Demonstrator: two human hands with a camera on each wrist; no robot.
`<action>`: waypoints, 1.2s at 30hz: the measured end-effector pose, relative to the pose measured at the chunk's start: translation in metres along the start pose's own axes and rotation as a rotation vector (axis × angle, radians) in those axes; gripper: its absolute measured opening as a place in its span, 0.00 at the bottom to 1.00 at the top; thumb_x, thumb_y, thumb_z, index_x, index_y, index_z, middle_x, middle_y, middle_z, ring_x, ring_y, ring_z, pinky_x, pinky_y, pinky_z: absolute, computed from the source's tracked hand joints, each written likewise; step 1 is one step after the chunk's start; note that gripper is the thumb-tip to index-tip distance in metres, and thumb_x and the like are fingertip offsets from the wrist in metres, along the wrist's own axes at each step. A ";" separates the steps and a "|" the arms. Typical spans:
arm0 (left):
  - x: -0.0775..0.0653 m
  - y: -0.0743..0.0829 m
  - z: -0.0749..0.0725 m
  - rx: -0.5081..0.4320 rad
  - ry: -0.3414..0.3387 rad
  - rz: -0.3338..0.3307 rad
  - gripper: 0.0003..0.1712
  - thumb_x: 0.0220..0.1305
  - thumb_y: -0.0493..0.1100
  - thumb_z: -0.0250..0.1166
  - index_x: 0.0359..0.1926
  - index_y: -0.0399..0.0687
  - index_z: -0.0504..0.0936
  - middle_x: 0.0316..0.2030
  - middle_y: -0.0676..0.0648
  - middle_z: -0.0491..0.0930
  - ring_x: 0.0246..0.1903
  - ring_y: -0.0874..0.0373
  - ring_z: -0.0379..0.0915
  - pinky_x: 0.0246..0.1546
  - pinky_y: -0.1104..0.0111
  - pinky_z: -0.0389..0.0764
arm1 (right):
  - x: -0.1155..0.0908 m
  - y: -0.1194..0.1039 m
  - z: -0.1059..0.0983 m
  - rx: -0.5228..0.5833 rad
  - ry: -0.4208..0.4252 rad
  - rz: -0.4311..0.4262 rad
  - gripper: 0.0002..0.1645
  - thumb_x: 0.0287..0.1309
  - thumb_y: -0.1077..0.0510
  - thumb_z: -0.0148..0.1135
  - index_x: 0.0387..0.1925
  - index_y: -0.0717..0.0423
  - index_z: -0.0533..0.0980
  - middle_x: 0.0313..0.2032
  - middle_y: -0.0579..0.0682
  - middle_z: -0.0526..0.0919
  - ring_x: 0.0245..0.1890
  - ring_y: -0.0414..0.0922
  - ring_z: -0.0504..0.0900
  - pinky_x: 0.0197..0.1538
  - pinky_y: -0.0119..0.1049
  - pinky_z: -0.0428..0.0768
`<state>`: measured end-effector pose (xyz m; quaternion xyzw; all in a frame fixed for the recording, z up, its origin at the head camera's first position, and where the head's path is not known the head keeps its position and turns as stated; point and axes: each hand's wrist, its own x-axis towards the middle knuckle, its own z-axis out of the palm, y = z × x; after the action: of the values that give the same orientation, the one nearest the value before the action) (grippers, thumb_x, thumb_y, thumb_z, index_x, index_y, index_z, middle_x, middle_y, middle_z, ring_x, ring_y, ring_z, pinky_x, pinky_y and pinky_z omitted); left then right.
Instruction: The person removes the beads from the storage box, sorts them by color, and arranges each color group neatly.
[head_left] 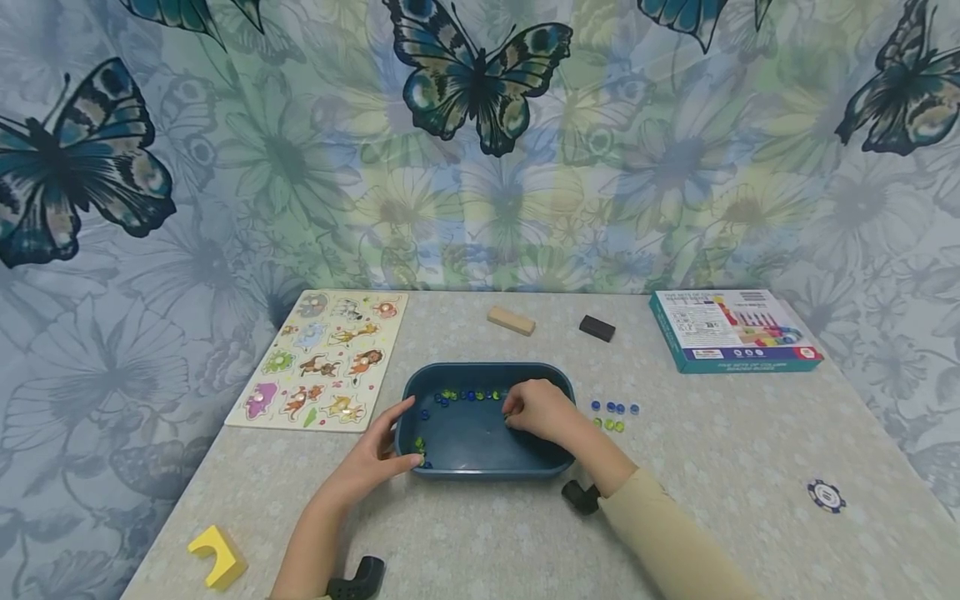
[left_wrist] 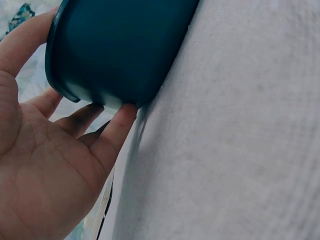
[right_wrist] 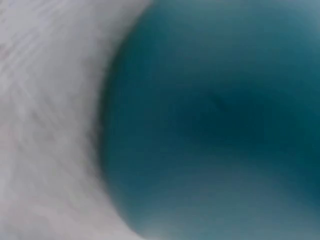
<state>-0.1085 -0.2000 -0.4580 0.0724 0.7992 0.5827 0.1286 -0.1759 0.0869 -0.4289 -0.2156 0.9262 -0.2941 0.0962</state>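
Note:
A dark blue plastic tub [head_left: 487, 473] stands on the table with small blue and green glass beads [head_left: 471, 395] along its far side and in its near left corner. My left hand [head_left: 372, 450] grips the tub's left end, the thumb at the near rim and the other fingers against the outer wall, as the left wrist view also shows. Inside the tub, toward the right, my right hand [head_left: 542, 410] has its fingertips pinched, with a small dark bead showing at them. The right wrist view holds only the blurred tub wall [right_wrist: 210, 130]; the hand is out of it.
Right of the tub lie blue beads [head_left: 616, 408] and green beads [head_left: 609, 425] in two short rows. Around are an animal puzzle board [head_left: 318, 362], a wooden block [head_left: 512, 321], a black block [head_left: 597, 328], a boxed game [head_left: 735, 333], a poker chip [head_left: 827, 496] and a yellow arch block [head_left: 219, 558].

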 end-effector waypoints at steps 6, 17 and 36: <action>-0.001 0.001 0.000 -0.007 0.007 -0.018 0.46 0.54 0.42 0.69 0.70 0.66 0.54 0.71 0.43 0.45 0.67 0.36 0.45 0.60 0.44 0.58 | -0.017 0.004 -0.027 0.126 0.015 -0.016 0.06 0.53 0.59 0.66 0.35 0.53 0.81 0.28 0.42 0.80 0.27 0.37 0.76 0.30 0.32 0.76; 0.000 0.001 0.000 0.005 0.001 -0.025 0.47 0.55 0.43 0.69 0.70 0.64 0.54 0.72 0.43 0.44 0.68 0.36 0.43 0.61 0.43 0.56 | -0.074 0.053 -0.089 0.134 0.147 0.102 0.09 0.58 0.56 0.62 0.39 0.54 0.80 0.32 0.45 0.81 0.33 0.42 0.78 0.35 0.36 0.77; -0.001 0.002 -0.001 -0.008 -0.006 -0.028 0.47 0.54 0.43 0.70 0.71 0.62 0.54 0.72 0.42 0.44 0.68 0.36 0.44 0.61 0.44 0.56 | -0.098 0.117 -0.073 -0.009 0.023 0.263 0.04 0.51 0.62 0.65 0.31 0.57 0.80 0.25 0.46 0.77 0.28 0.42 0.72 0.33 0.37 0.73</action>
<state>-0.1082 -0.2001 -0.4559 0.0621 0.7974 0.5838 0.1393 -0.1510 0.2540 -0.4338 -0.0894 0.9488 -0.2771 0.1221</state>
